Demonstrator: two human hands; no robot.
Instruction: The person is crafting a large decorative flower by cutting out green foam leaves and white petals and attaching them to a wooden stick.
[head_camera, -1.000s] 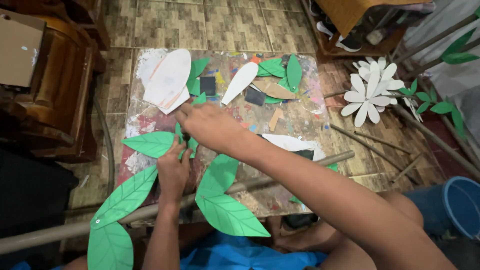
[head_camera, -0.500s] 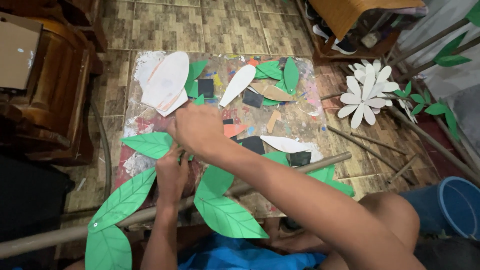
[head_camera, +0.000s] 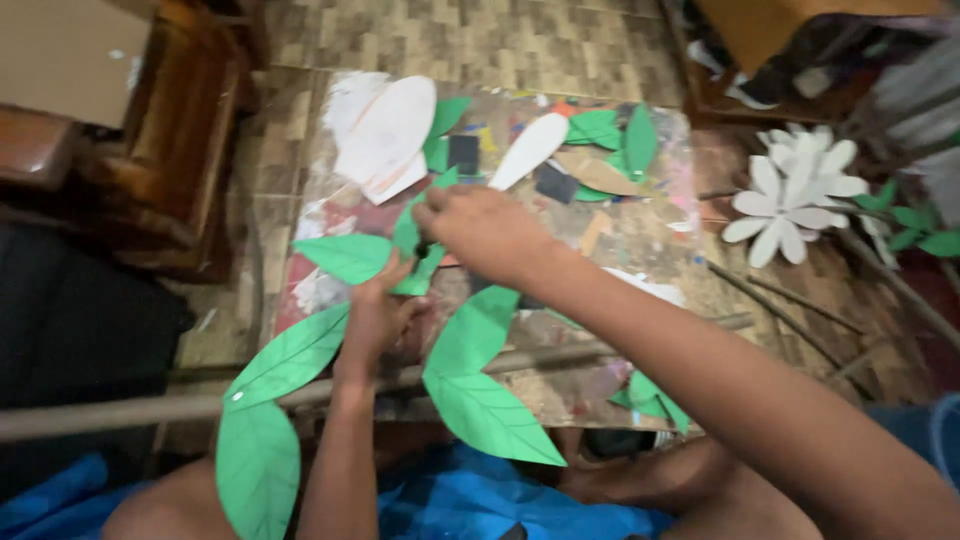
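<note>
My left hand (head_camera: 377, 318) is closed around the stem where several green paper leaves (head_camera: 350, 256) join a long wooden stick (head_camera: 120, 410). My right hand (head_camera: 480, 230) pinches a small green leaf (head_camera: 412, 232) at the top of the branch, just above the left hand. More green paper leaves hang along the stick: one at the lower left (head_camera: 258, 460), one in the middle (head_camera: 478, 330) and a large one below it (head_camera: 490, 415).
A paint-stained board (head_camera: 630, 240) lies on the tiled floor with white paper petals (head_camera: 385, 135), green leaf cut-outs (head_camera: 625, 140) and dark scraps. A white paper flower (head_camera: 785, 195) lies at right. Wooden furniture (head_camera: 180, 150) stands at left. Blue cloth (head_camera: 480, 500) covers my lap.
My right hand has moved left and up along the branch to the small top leaf. The left hand has stayed on the stem. The view is closer.
</note>
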